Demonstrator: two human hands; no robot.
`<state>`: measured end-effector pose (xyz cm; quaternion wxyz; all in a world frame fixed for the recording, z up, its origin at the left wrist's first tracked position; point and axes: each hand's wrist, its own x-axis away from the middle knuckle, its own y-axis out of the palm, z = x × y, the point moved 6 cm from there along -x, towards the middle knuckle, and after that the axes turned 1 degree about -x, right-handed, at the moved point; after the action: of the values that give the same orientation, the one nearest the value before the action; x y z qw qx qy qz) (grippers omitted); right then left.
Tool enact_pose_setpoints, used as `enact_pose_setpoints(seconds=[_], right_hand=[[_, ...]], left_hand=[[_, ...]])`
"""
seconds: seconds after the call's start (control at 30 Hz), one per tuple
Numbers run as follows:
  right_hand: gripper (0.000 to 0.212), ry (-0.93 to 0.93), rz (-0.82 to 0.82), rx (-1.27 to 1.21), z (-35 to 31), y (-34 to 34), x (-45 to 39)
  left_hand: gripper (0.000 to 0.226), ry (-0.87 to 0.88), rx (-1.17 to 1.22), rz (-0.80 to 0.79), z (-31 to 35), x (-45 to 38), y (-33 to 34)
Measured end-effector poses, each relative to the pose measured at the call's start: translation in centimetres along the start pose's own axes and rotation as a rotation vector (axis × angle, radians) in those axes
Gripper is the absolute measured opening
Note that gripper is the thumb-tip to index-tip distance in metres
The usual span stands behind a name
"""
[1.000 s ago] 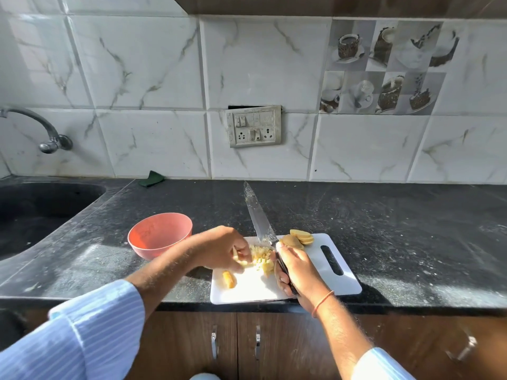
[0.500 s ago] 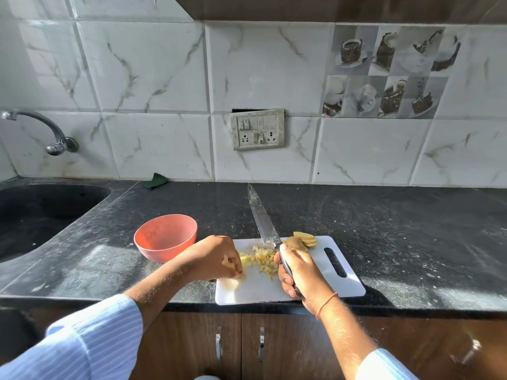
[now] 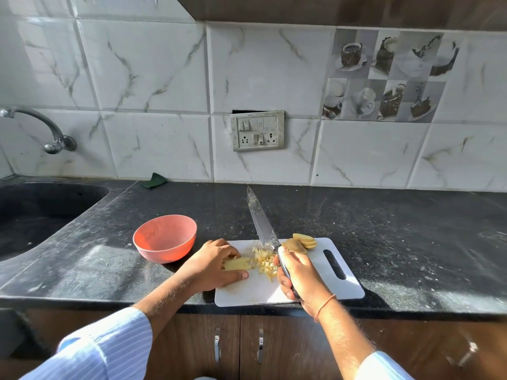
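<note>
A white cutting board (image 3: 323, 286) lies at the front edge of the black counter. My left hand (image 3: 211, 266) holds a bundle of yellow potato sticks (image 3: 237, 264) down on the board's left side. A pile of small diced potato pieces (image 3: 264, 261) lies right of the sticks. My right hand (image 3: 297, 272) grips the dark handle of a large kitchen knife (image 3: 260, 222), whose blade points away over the counter, raised above the dice. Potato slices (image 3: 301, 242) sit at the board's far edge.
An orange bowl (image 3: 164, 237) stands left of the board, close to my left hand. A black sink (image 3: 41, 212) with a wall tap (image 3: 52, 133) is at far left. A green scrub pad (image 3: 155, 180) lies by the tiled wall, under a switch panel (image 3: 258, 130).
My left hand picked a loose potato piece from the board's near left and gathered the sticks beside the diced pile. The knife stayed raised in my right hand.
</note>
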<state>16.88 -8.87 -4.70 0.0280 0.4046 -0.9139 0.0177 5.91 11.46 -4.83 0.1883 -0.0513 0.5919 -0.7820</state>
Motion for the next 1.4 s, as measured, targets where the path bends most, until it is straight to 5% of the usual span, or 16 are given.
enact_pose_setpoints(seconds=[0.2, 0.33, 0.47, 0.7, 1.07, 1.4], right_hand=[[0.043, -0.007, 0.043, 0.152, -0.1, 0.9, 0.0], [0.044, -0.005, 0.126, 0.496, -0.7, 1.0, 0.4], [0.041, -0.009, 0.179, 0.946, -1.8, 1.2, 1.8], [0.038, -0.074, 0.251, 1.232, -2.4, 2.8, 4.0], [0.040, -0.090, 0.292, 1.312, -3.8, 3.9, 5.4], [0.039, -0.101, 0.316, 1.308, -3.4, 3.6, 5.9]], left_hand=[[0.082, -0.064, 0.150, 0.157, -0.8, 1.9, 0.8], [0.092, -0.068, 0.208, 0.168, -1.4, 2.5, 1.1], [0.084, -0.041, 0.175, 0.172, -1.4, 2.8, 1.2], [0.068, 0.001, 0.161, 0.192, -0.7, 2.9, 1.0], [0.080, 0.005, 0.219, 0.183, 0.0, 1.5, 1.1], [0.067, 0.022, 0.200, 0.211, -0.8, 2.3, 0.6]])
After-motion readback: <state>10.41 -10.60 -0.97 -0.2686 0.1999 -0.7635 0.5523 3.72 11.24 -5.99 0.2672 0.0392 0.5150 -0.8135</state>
